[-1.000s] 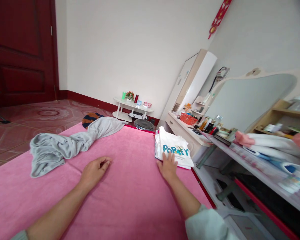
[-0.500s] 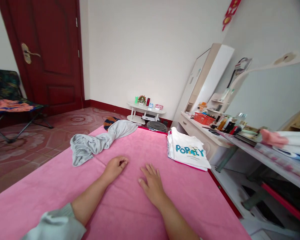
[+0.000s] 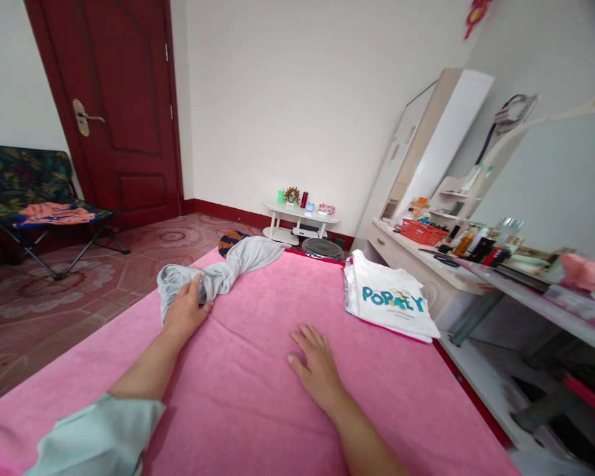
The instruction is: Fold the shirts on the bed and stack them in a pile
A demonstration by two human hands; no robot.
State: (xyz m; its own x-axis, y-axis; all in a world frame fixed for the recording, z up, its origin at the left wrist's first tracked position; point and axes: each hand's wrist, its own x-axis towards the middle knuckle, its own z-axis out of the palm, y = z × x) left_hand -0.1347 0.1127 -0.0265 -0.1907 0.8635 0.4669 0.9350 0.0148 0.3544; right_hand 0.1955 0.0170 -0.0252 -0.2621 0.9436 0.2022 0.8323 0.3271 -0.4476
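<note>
1. My left hand [image 3: 186, 311] rests on the near end of the grey, crumpled, twisted cloth garment [image 3: 228, 268]. The fingers lie over the cloth and the thumb sits against its lower edge. I cannot tell whether any cloth is pinched between thumb and fingers, because the back of the hand hides the contact.

2. My right hand [image 3: 315, 363] lies flat, palm down, fingers spread wide, holding nothing. It rests on the pink terry bed cover [image 3: 258, 410] near the middle, apart from the left hand.

3. The grey garment lies on the far left part of the pink cover. It runs from my left hand toward the far edge, where it meets a dark blue and orange item [image 3: 229, 239] that is mostly hidden.

4. A folded white T-shirt with blue lettering [image 3: 391, 301] rests at the far right corner of the cover, apart from my right hand.

5. Beyond the bed stand a dark red wooden door [image 3: 119, 112], a patterned folding chair [image 3: 34, 192] and a low white table [image 3: 302, 218]. A white dresser [image 3: 401, 254] crowded with bottles runs along the right.
</note>
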